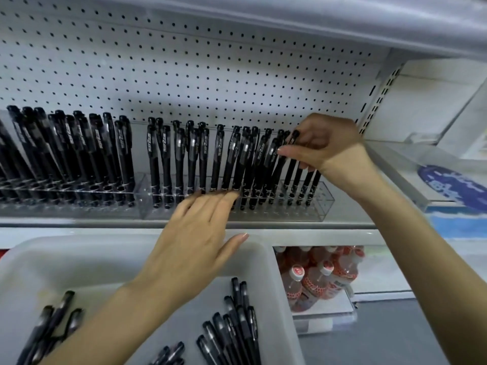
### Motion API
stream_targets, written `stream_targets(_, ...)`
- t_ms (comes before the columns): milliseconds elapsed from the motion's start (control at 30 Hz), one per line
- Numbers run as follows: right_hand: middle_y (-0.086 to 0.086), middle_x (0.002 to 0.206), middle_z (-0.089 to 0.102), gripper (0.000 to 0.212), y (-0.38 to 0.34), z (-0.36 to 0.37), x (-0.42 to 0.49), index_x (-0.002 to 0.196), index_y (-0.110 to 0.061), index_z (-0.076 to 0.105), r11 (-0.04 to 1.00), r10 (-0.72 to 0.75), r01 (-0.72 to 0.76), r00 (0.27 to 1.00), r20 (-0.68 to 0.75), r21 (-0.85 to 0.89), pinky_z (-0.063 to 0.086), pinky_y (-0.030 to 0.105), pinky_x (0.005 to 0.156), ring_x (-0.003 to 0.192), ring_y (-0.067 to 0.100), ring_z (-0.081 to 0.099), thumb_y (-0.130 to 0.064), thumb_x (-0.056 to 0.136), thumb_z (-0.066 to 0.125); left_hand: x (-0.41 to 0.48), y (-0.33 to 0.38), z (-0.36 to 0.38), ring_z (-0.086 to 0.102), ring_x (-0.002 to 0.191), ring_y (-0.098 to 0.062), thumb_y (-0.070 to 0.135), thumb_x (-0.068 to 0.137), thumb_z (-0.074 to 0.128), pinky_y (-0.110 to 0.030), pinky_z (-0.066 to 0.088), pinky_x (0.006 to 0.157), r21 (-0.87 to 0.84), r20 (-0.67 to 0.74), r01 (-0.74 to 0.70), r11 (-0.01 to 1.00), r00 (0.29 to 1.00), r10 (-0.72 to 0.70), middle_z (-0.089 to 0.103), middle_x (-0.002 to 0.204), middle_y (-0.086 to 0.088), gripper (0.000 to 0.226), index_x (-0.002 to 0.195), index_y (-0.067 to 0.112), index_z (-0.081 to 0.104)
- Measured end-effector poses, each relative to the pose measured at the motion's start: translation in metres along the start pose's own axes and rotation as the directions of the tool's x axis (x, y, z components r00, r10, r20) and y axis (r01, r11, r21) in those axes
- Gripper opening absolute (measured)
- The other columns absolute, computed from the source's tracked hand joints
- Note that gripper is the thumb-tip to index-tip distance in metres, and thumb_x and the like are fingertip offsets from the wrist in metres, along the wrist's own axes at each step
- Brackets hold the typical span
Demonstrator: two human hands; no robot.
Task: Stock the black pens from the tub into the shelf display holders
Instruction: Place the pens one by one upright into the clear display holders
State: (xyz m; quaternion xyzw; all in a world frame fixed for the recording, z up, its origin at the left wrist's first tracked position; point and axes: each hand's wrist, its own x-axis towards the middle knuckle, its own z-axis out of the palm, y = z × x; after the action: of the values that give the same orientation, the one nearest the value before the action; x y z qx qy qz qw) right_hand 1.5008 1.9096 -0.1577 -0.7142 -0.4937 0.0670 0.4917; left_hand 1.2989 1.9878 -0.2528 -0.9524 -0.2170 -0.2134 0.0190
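Black pens point(234, 327) loose in tub point(79, 259), 6 o'clock: two piles not yet stocked. Left grip point(195, 238) released, straight fingers touching front of right holder point(324, 204), centre. Right grip point(326, 146), 2 o'clock, pinching pen point(292, 138) at that holder's right end, probably seating it. Left holder point(66, 191), 9 o'clock, looks full; right one nearly full. Judged mostly done.

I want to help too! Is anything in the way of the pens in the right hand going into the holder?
Nothing visible. The right hand pinches pens whose lower ends reach the right end of the clear holder; stocked pens stand to their left.
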Motion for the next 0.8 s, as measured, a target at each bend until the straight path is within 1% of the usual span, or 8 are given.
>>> stream_targets(100,-0.003,0.071,0.066,0.029,-0.004,-0.003,0.003,0.080,-0.017,0.060,0.998,0.014,-0.011,0.998,0.057,-0.056,0.056,0.025,0.055,0.057,0.013,0.063,-0.034,0.062,0.075,0.000,0.001,0.002,0.049,0.113,-0.014,0.051,0.094,0.035,-0.031,0.030,0.102,-0.002,-0.015,0.005,1.000,1.000,-0.005,0.060,0.120,0.000,0.056,0.132,0.012,0.043)
stream_targets(133,-0.002,0.072,0.067,0.028,-0.005,-0.005,0.004,0.081,-0.016,0.060,0.998,0.022,-0.017,0.997,0.073,-0.063,0.056,0.025,0.055,0.058,0.013,0.063,-0.032,0.064,0.076,0.000,0.002,0.003,0.049,0.113,-0.014,0.051,0.094,0.034,-0.032,0.030,0.103,-0.004,-0.019,0.006,1.000,1.000,-0.006,0.060,0.120,-0.001,0.056,0.132,0.011,0.044)
stream_targets(267,0.000,0.073,0.068,0.023,-0.004,-0.008,0.008,0.085,-0.010,0.062,0.996,0.060,-0.053,0.993,0.105,-0.072,0.057,0.023,0.058,0.057,0.013,0.064,-0.020,0.071,0.078,0.000,0.002,0.003,0.048,0.113,-0.015,0.050,0.094,0.035,-0.031,0.026,0.102,-0.012,-0.032,0.004,1.000,0.999,-0.004,0.060,0.119,-0.001,0.055,0.131,0.010,0.044)
stream_targets(333,-0.004,0.069,0.069,0.021,-0.004,-0.009,0.009,0.082,-0.011,0.063,0.996,0.073,-0.068,0.991,0.109,-0.056,0.057,0.021,0.057,0.055,0.010,0.065,-0.019,0.070,0.078,-0.001,0.002,0.004,0.050,0.113,-0.016,0.050,0.094,0.035,-0.031,0.026,0.102,-0.006,-0.027,0.004,1.000,1.000,-0.004,0.060,0.120,-0.001,0.055,0.131,0.011,0.043)
stream_targets(433,-0.008,0.061,0.068,0.018,-0.006,-0.011,0.011,0.079,-0.012,0.063,0.995,0.092,-0.087,0.986,0.137,-0.046,0.053,0.015,0.053,0.047,0.004,0.061,-0.015,0.069,0.078,0.000,0.002,0.004,0.052,0.114,-0.016,0.051,0.094,0.034,-0.032,0.028,0.103,0.008,-0.018,0.010,1.000,1.000,-0.010,0.060,0.121,-0.001,0.056,0.132,0.011,0.044)
stream_targets(567,-0.009,0.058,0.068,0.027,-0.010,-0.011,0.014,0.083,-0.021,0.058,0.992,0.117,-0.109,0.978,0.174,-0.058,0.049,0.014,0.050,0.047,0.004,0.063,-0.017,0.068,0.080,0.000,0.001,0.006,0.051,0.113,-0.017,0.051,0.094,0.034,-0.032,0.027,0.102,-0.002,-0.018,0.005,1.000,1.000,-0.006,0.060,0.119,-0.002,0.056,0.131,0.010,0.044)
stream_targets(667,-0.008,0.062,0.067,0.033,-0.012,-0.011,0.016,0.093,-0.017,0.058,0.990,0.130,-0.117,0.974,0.185,-0.081,0.048,0.013,0.050,0.048,0.004,0.064,-0.018,0.068,0.080,0.000,0.001,0.006,0.052,0.113,-0.017,0.051,0.094,0.035,-0.032,0.028,0.102,0.003,-0.013,0.006,1.000,1.000,-0.006,0.059,0.119,-0.001,0.056,0.132,0.010,0.043)
stream_targets(800,-0.009,0.059,0.068,0.027,-0.013,-0.010,0.017,0.085,-0.018,0.059,0.988,0.131,-0.110,0.971,0.199,-0.111,0.047,0.012,0.048,0.048,0.005,0.064,-0.019,0.068,0.080,0.000,0.001,0.006,0.051,0.112,-0.016,0.050,0.094,0.035,-0.032,0.027,0.102,-0.009,-0.019,0.007,1.000,1.000,-0.008,0.059,0.118,-0.001,0.055,0.132,0.011,0.043)
